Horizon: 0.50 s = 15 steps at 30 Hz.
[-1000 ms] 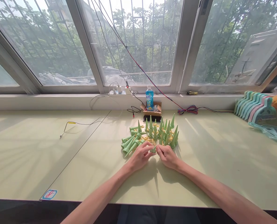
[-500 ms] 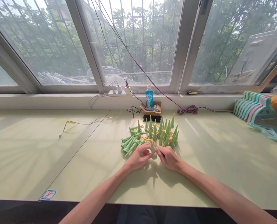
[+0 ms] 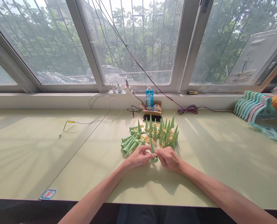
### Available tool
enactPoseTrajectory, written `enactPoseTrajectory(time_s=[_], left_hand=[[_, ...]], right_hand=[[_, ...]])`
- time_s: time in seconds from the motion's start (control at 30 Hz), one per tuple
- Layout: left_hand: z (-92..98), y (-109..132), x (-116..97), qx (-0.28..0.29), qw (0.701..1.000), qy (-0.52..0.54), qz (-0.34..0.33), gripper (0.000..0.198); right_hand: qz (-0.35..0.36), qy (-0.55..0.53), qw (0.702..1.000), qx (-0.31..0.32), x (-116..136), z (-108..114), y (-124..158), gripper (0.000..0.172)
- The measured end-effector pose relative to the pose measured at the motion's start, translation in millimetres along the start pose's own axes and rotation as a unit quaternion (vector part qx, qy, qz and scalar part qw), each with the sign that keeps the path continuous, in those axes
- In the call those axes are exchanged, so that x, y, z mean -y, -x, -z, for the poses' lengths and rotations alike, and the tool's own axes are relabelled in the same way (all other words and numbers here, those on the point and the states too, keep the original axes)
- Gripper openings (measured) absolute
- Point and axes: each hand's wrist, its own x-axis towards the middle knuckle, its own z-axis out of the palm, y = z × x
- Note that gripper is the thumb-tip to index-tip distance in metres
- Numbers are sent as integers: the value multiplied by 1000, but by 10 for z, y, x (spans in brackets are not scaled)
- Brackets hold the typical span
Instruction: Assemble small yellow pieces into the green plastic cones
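Note:
My left hand (image 3: 141,156) pinches a green cone-shaped piece (image 3: 152,147) that points up, its wide base low and slightly tilted. Against the right side of that cone, my right hand (image 3: 169,158) has its fingers closed; what lies between its fingertips is too small to make out. Just beyond my hands stand several upright green cones (image 3: 168,128). More green cones lie on their sides (image 3: 128,143) in a pile at the left. Small yellow-orange pieces (image 3: 150,140) are scattered among the cones.
Behind the cones, a dark phone (image 3: 152,118) lies before a cardboard box (image 3: 152,113) and a blue bottle (image 3: 149,99). Coiled cables (image 3: 187,109) rest on the pale table (image 3: 222,161). Pastel hanger-like items (image 3: 257,107) stand far right; a bent metal tool (image 3: 64,127) lies left.
The held cone has moved slightly toward me and tilts a little more to the left. My left hand's fingers have straightened somewhat around it; my right hand stays close beside it.

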Motion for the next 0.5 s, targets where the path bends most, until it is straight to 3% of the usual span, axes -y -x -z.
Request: enactPoseTrajectory(time_s=[0.3, 0.4, 0.5], left_hand=[[-68, -6, -57, -67, 991, -102, -58, 36], [-86, -13, -33, -120, 963, -202, -132, 33], [-95, -8, 11, -137, 932, -284, -178, 29]], right_hand=[[-93, -66, 994, 4, -12, -47, 0, 32], [-140, -99, 985, 12, -18, -73, -13, 33], [-170, -125, 977, 11, -4, -80, -40, 34]])
